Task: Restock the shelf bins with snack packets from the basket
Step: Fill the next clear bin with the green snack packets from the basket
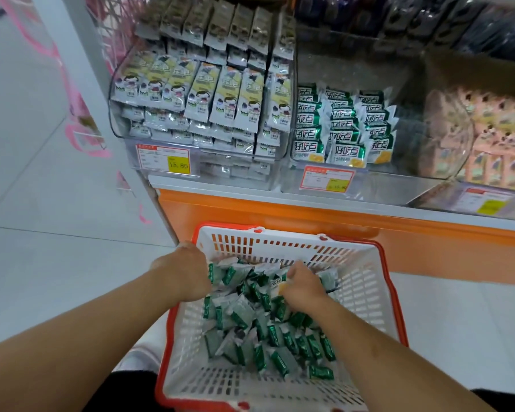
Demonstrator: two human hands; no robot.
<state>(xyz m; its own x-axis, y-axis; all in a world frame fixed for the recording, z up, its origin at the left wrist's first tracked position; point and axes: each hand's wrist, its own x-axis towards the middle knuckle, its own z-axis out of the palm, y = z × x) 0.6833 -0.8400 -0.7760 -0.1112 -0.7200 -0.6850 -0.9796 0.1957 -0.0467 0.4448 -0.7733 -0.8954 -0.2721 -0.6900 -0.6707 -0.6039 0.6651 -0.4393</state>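
A white basket with a red rim (366,281) stands on the floor below the shelf, holding several green and white snack packets (262,328). My left hand (185,275) reaches into the basket's left side, its fingers hidden among the packets. My right hand (302,282) is down in the pile near the far side, fingers curled round a green and white packet (275,285). On the shelf above, a clear bin (378,185) holds matching green packets (342,126) stacked in rows, partly filling it.
A clear bin to the left (116,84) is full of white and yellow packets. A bin at the right (458,150) holds pink packets. Price labels (327,179) hang on the bin fronts. An orange shelf base (309,215) runs behind the basket. Pale floor tiles (57,263) lie at left.
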